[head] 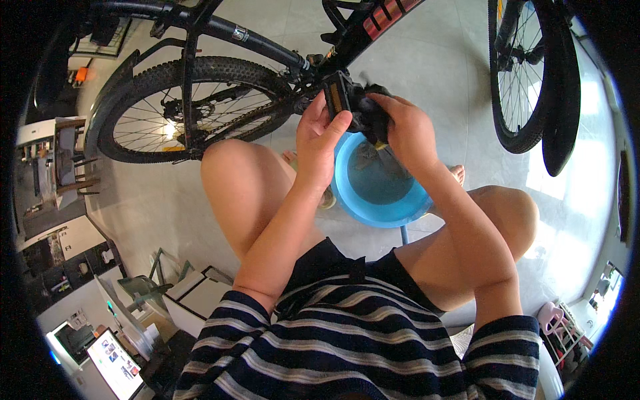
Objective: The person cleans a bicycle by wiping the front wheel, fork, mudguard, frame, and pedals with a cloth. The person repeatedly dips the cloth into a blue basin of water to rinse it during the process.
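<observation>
My left hand (pixel 322 135) grips a black bicycle pedal (pixel 338 95) with an amber reflector strip, its thumb along the near edge. Bunched in my right hand (pixel 407 125) is a dark cloth (pixel 376 117), pressed close against the pedal's right side. Where pedal and cloth meet is too dark to make out. Below both hands a blue plastic basin (pixel 345 197) of murky water stands on the floor between my feet. The black mountain bike (pixel 272 47) is upright in front of me, its rear wheel (pixel 195 65) to the left.
The bike's front wheel (pixel 517 135) and its long black mudguard (pixel 560 110) stand to the right on grey floor tiles (pixel 165 215). A white cabinet (pixel 192 302) and a lit monitor (pixel 115 365) are behind at the left. A pink item (pixel 550 317) rests on a rack at the right.
</observation>
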